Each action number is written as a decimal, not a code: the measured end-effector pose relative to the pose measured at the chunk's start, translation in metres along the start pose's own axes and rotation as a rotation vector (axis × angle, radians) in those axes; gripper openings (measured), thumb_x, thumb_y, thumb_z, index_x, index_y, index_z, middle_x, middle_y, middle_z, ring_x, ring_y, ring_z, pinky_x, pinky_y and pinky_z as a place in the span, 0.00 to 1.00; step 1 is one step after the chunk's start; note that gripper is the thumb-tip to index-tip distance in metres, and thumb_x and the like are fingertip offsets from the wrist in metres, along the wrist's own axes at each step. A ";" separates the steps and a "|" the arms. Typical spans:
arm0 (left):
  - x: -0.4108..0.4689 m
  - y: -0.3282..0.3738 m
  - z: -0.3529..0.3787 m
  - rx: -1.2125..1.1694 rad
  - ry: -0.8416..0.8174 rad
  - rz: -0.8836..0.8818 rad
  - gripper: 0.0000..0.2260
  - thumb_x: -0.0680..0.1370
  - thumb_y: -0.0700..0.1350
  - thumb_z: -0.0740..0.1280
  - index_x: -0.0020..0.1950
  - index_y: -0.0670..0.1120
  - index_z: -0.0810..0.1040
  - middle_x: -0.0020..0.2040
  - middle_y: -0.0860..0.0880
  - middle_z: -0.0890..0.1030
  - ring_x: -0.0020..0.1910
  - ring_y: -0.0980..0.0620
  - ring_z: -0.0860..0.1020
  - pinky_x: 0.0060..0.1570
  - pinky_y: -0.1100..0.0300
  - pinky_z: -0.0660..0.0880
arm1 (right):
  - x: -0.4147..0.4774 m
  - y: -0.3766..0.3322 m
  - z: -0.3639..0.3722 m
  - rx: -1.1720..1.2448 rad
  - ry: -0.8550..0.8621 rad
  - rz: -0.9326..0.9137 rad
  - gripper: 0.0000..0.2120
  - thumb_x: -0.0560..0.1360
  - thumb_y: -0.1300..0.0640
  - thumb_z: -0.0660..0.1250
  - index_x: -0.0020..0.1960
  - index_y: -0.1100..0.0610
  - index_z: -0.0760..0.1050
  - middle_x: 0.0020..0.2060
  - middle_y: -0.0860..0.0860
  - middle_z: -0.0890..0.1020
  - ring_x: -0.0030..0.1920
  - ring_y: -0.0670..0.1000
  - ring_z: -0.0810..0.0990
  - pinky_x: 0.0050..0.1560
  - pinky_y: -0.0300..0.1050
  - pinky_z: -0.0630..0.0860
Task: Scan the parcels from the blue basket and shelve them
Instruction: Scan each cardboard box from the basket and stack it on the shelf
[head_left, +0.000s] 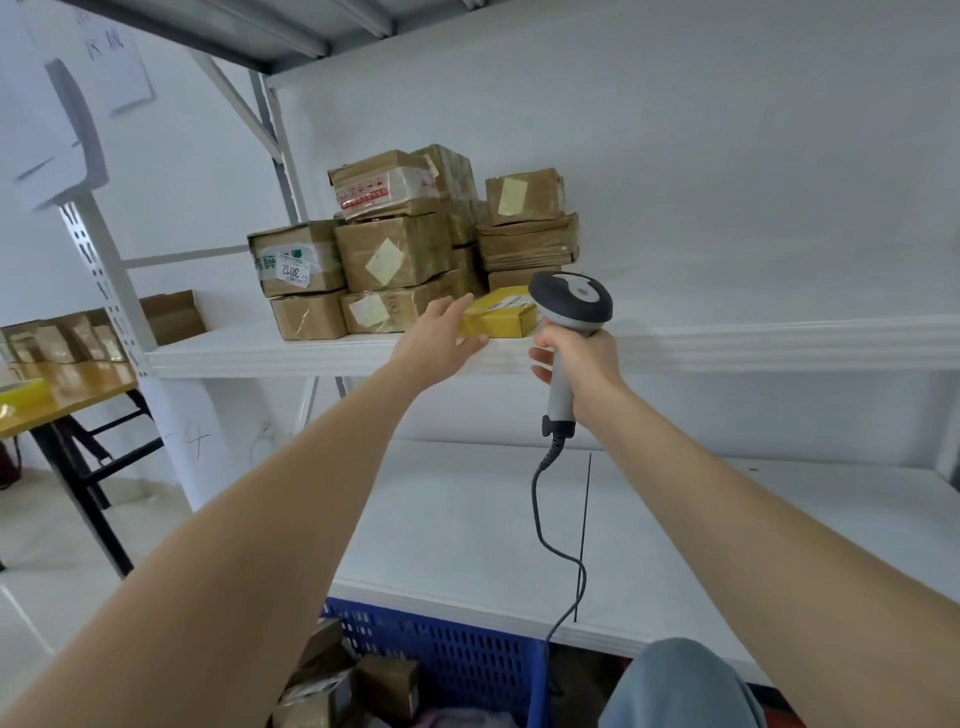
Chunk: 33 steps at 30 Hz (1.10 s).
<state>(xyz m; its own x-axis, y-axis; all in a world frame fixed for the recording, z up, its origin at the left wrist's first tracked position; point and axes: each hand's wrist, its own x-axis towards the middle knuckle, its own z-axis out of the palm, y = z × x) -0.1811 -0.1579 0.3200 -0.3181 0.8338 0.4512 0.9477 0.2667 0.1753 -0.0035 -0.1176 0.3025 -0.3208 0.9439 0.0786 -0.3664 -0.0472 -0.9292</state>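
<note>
A flat yellow parcel (501, 318) lies on the upper white shelf (311, 353), just right of a stack of brown taped parcels (395, 249). My left hand (439, 338) reaches up to it, straight fingers on its top left and thumb against its front edge. My right hand (579, 361) grips the handle of a grey barcode scanner (571, 301) right beside the yellow parcel, scanner head up, its coiled cable hanging down. The blue basket (457, 660) stands on the floor below, with several brown parcels (343, 686) inside.
The lower white shelf (727, 519) runs beneath my arms. A wooden table (67, 389) with more boxes stands at the left, beside the shelf's perforated white post (98, 270). A knee in blue cloth (680, 686) shows at the bottom right.
</note>
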 end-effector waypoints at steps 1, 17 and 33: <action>-0.010 -0.005 0.003 -0.016 0.044 -0.011 0.29 0.80 0.57 0.61 0.78 0.50 0.56 0.76 0.47 0.59 0.70 0.45 0.67 0.64 0.48 0.69 | -0.005 0.004 0.002 -0.002 -0.011 0.003 0.03 0.72 0.67 0.67 0.44 0.61 0.77 0.36 0.53 0.80 0.40 0.51 0.81 0.40 0.42 0.79; -0.218 -0.167 0.116 -0.001 -0.463 -0.419 0.27 0.79 0.56 0.62 0.75 0.46 0.62 0.74 0.43 0.60 0.66 0.43 0.71 0.68 0.51 0.65 | -0.081 0.221 0.053 -0.191 -0.153 0.461 0.03 0.72 0.65 0.69 0.45 0.59 0.77 0.37 0.54 0.80 0.36 0.49 0.79 0.37 0.41 0.76; -0.319 -0.320 0.249 -0.045 -0.679 -0.826 0.27 0.79 0.55 0.64 0.74 0.46 0.63 0.72 0.42 0.64 0.64 0.43 0.72 0.59 0.50 0.73 | -0.080 0.444 0.108 -0.252 -0.083 0.985 0.01 0.74 0.66 0.68 0.43 0.63 0.76 0.33 0.55 0.79 0.32 0.48 0.77 0.35 0.40 0.75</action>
<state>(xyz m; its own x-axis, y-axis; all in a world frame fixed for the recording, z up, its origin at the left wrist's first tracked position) -0.3769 -0.3889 -0.0984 -0.7666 0.5014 -0.4012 0.4390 0.8652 0.2424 -0.2348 -0.2494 -0.0771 -0.4433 0.4968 -0.7461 0.2848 -0.7112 -0.6427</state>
